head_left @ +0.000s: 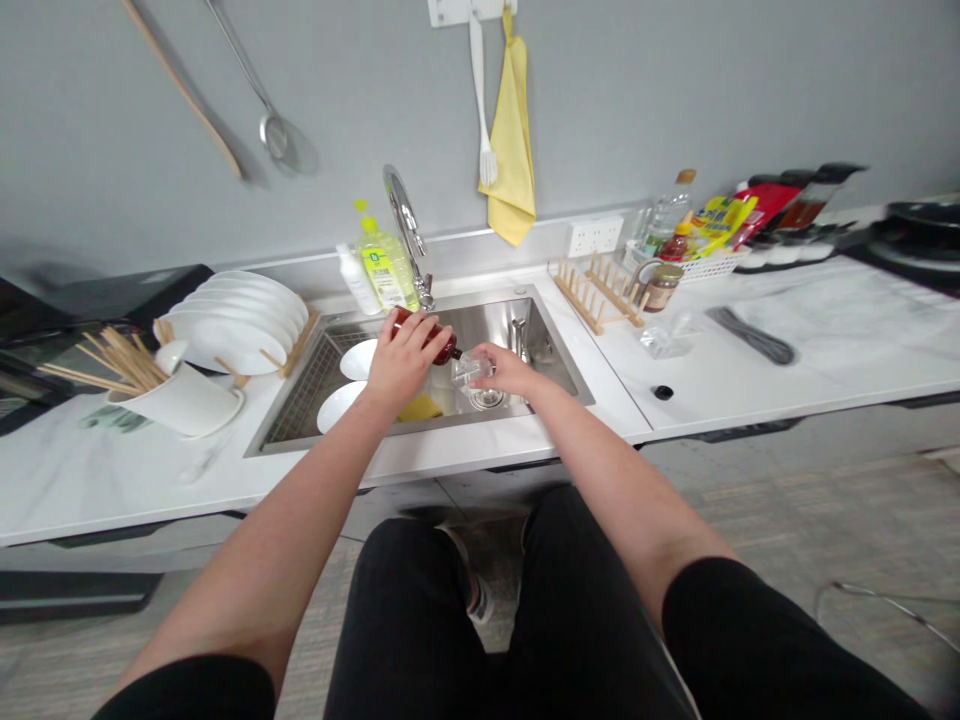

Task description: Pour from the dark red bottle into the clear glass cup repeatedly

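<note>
Over the sink (551, 350), my left hand (405, 362) is wrapped round a dark reddish-brown bottle (448, 350). The bottle is tilted, its black neck pointing right and down. At its mouth is a small clear container (469, 372), gripped by the fingers of my right hand (507, 370). Whether liquid passes between them is too small to tell. Beneath my left hand, two white bowls (341, 408) sit in the sink's left part, beside a yellow cloth (420, 408). A small black cap (662, 392) lies on the right counter.
A chrome faucet (405, 215) and a yellow-green soap bottle (386, 265) stand behind the sink. Left are racked white plates (247, 325) and a white chopstick holder (180, 400). Right are a wooden rack (600, 290), a jar (663, 288), a clear box (666, 342) and a condiment basket (712, 265).
</note>
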`<state>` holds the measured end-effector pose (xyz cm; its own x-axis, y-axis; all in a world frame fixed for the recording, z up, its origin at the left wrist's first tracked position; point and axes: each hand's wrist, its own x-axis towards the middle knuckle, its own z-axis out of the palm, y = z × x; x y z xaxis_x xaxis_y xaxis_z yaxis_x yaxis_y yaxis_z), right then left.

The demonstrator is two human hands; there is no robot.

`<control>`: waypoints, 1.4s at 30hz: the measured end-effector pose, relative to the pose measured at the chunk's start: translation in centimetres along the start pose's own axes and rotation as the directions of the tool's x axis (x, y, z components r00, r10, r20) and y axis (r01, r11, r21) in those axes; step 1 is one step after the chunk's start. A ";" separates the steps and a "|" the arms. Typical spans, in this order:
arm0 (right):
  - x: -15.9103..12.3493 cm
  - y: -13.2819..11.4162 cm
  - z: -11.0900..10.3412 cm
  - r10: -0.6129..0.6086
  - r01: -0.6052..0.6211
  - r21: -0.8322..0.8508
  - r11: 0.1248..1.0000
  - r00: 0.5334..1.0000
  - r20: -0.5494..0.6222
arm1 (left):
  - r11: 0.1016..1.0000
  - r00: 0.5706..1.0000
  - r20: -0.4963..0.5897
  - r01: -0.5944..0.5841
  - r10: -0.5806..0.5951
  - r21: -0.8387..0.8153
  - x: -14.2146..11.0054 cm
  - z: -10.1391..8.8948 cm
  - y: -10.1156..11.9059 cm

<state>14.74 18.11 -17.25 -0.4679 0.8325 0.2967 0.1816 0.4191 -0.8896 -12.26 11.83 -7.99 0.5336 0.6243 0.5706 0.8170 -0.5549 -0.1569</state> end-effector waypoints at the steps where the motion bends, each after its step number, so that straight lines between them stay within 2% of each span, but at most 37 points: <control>1: 0.0 0.0 0.0 -0.001 0.001 0.005 1.000 1.000 -0.001 | 1.000 1.000 0.001 0.000 0.000 -0.004 0.1 -0.1 0.0; 10: 0.1 0.3 0.0 -0.008 0.008 0.041 0.999 1.000 -0.010 | 0.999 0.999 0.005 -0.035 0.035 0.022 0.8 -0.8 0.2; 15: 0.3 0.4 0.0 0.003 -0.002 0.068 0.998 1.000 -0.021 | 0.999 0.999 0.012 -0.043 0.043 -0.022 1.7 -1.4 0.3; 29: 0.4 0.6 -0.2 -0.033 0.039 0.087 0.995 0.997 -0.071 | 0.987 0.988 0.012 -0.156 0.156 0.033 3.3 -2.1 -0.1; 35: 0.6 0.8 -0.2 -0.036 0.050 0.175 0.983 0.996 -0.083 | 0.984 0.984 0.007 -0.179 0.179 0.016 3.9 -2.6 -0.1; 42: 0.6 0.8 -0.1 -0.034 0.057 0.244 0.968 0.995 -0.094 | 0.964 0.967 -0.002 -0.253 0.254 0.077 5.0 -3.0 -0.2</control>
<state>14.65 19.01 -17.74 -0.3901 0.8481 0.3585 -0.0615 0.3645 -0.9292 -10.47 13.40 -2.69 0.7231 0.4618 0.5136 0.6697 -0.6508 -0.3576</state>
